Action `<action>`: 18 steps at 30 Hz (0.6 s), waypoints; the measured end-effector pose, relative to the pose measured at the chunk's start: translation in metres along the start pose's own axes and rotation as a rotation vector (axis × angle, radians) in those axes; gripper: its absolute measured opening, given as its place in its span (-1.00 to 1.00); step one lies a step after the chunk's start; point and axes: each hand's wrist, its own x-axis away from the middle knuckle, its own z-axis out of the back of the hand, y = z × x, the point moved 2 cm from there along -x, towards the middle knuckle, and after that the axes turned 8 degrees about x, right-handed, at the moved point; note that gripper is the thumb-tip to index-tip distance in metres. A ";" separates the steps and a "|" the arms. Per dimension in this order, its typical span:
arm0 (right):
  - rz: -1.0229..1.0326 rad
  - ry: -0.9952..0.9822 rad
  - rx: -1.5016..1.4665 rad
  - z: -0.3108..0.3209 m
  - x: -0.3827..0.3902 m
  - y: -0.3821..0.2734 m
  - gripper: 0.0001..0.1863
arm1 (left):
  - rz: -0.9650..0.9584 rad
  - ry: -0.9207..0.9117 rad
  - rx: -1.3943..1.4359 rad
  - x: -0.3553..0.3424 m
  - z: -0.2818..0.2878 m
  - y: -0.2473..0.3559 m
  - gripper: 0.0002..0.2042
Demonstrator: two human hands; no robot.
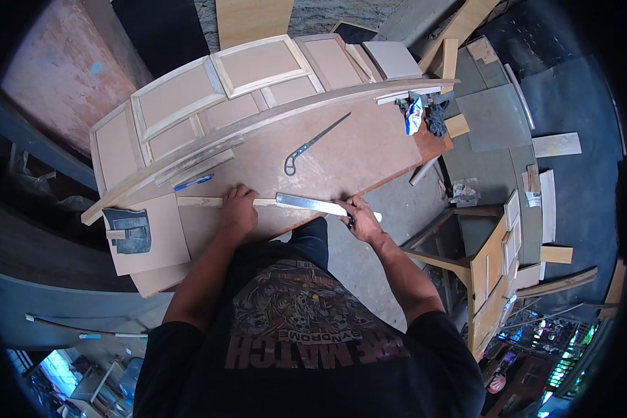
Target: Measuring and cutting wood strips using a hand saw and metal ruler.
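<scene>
My left hand (240,210) is closed over a thin pale wood strip (200,202) lying along the near edge of the worktop (390,150). My right hand (361,219) grips the handle of a straight silver-bladed hand saw (306,203), whose blade lies over the strip's right end. Farther back on the worktop lies a narrow keyhole saw (315,143) with a dark loop handle. A blue pen (194,182) lies left of my hands, beside long wood battens (139,178). A dark fabric piece (127,237) rests on boards at the left end.
Framed panels (258,63) stand along the back behind a long batten. A plastic packet (413,115) and dark cloth (437,120) lie at the worktop's right end. A wooden trestle frame (484,272), offcuts (555,145) and dark sheets occupy the right. Concrete floor (359,279) shows below.
</scene>
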 end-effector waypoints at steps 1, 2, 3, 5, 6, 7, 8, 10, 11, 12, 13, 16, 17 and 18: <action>-0.016 -0.005 0.011 -0.002 -0.001 0.003 -0.46 | 0.021 -0.002 -0.006 -0.001 0.001 0.004 -0.62; -0.015 -0.008 0.009 -0.003 -0.003 0.005 -0.46 | 0.025 -0.004 -0.006 -0.002 0.000 0.006 -0.62; -0.010 0.000 0.008 -0.005 -0.005 0.009 -0.46 | 0.005 -0.018 0.006 -0.003 0.000 0.008 -0.59; -0.007 0.004 0.001 -0.007 -0.008 0.012 -0.45 | -0.010 -0.038 0.016 -0.004 -0.003 0.010 -0.54; 0.006 0.002 -0.008 -0.007 -0.010 0.014 -0.46 | -0.045 -0.059 0.057 -0.008 -0.005 0.012 -0.51; 0.014 0.001 -0.016 -0.007 -0.010 0.016 -0.46 | -0.082 -0.083 0.099 -0.010 -0.008 0.015 -0.48; 0.004 0.001 -0.021 -0.009 -0.010 0.018 -0.46 | -0.087 -0.093 0.098 -0.010 -0.010 0.016 -0.48; 0.035 0.031 0.000 -0.014 -0.014 0.018 -0.46 | -0.155 -0.113 0.101 -0.012 -0.012 0.019 -0.51; 0.034 0.048 0.009 -0.015 -0.014 0.018 -0.49 | -0.168 -0.132 0.108 -0.014 -0.016 0.019 -0.51; 0.009 0.046 0.010 -0.017 -0.014 0.020 -0.49 | -0.198 -0.121 0.091 -0.014 -0.019 0.018 -0.54; 0.015 0.055 -0.005 -0.020 -0.017 0.020 -0.50 | -0.230 -0.103 0.066 -0.015 -0.018 0.018 -0.57; 0.003 0.070 -0.022 -0.020 -0.015 0.020 -0.49 | -0.223 -0.087 0.089 -0.017 -0.022 0.018 -0.63; -0.037 0.092 -0.011 -0.018 -0.014 0.018 -0.46 | -0.232 -0.096 0.087 -0.017 -0.023 0.018 -0.63; -0.077 0.112 0.000 -0.017 -0.012 0.018 -0.42 | -0.216 -0.102 0.073 -0.018 -0.024 0.017 -0.64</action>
